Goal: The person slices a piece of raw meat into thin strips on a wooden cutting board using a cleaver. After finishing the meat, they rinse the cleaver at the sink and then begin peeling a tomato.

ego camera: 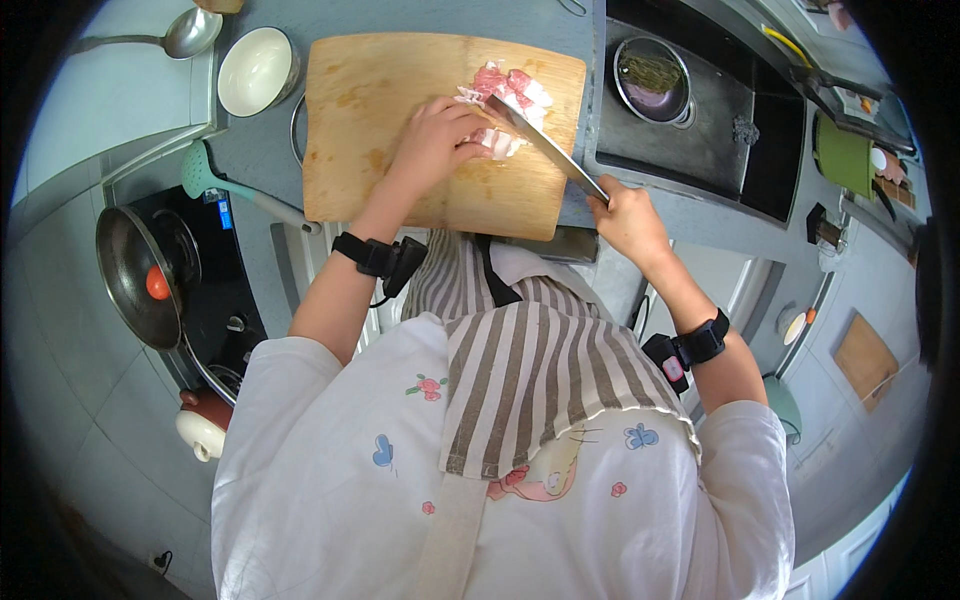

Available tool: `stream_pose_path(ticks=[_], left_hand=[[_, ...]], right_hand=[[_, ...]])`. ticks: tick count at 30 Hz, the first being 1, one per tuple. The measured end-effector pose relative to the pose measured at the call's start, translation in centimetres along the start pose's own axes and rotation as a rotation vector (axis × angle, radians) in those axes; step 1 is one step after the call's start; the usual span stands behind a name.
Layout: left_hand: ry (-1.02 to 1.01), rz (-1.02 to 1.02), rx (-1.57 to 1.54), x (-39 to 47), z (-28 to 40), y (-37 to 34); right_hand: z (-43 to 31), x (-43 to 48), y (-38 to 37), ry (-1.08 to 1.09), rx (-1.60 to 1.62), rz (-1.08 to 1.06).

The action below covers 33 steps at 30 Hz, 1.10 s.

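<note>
On a wooden cutting board lie pieces of raw pink-and-white meat. My right hand grips the handle of a kitchen knife, whose blade reaches over the board toward the upper left. Its tip is between the upper heap of meat and a smaller portion nearer to me. My left hand rests on the board just left of the blade, with the fingertips at the meat. The fingers partly cover the smaller portion, so I cannot tell how firmly they press it.
Right of the board, a sink holds a metal pot with dark plant matter in liquid. At left are a white bowl, a green slotted turner, a large spoon, and a wok containing a red tomato-like item.
</note>
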<state>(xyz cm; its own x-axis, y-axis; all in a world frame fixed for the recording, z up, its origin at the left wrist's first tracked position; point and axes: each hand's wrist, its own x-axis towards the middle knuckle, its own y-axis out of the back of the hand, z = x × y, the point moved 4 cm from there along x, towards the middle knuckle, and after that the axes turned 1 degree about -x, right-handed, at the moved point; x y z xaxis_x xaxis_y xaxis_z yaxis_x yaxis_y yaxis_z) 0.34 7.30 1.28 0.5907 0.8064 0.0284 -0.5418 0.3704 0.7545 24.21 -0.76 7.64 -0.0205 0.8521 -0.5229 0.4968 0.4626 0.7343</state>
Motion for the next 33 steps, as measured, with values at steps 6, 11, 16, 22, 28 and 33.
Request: stream_pose_path(ticks=[6, 11, 16, 22, 28, 33], left_hand=[[0.0, -0.151, 0.008, 1.0, -0.7, 0.7], [-0.145, 0.01, 0.01, 0.8, 0.6, 1.4], [-0.322, 0.198, 0.201, -2.5, 1.5, 0.9], [-0.226, 0.294, 0.189, -5.2, 2.1, -0.1], [-0.183, 0.346, 0.19, -4.4, 2.8, -0.8], [-0.183, 0.376, 0.22, -5.0, 3.6, -1.3]], right_hand=[[0.5, -0.1, 0.0, -0.014, 0.016, 0.017], [0.8, -0.2, 0.1, 0.007, 0.041, 0.065], [1.2, -0.2, 0.2, -0.013, 0.031, 0.055], [1.0, -0.2, -0.1, -0.018, 0.038, 0.031], [-0.2, -0.1, -0.2, 0.034, -0.046, 0.018], [-1.8, 0.1, -0.9, 0.128, -0.219, -0.021]])
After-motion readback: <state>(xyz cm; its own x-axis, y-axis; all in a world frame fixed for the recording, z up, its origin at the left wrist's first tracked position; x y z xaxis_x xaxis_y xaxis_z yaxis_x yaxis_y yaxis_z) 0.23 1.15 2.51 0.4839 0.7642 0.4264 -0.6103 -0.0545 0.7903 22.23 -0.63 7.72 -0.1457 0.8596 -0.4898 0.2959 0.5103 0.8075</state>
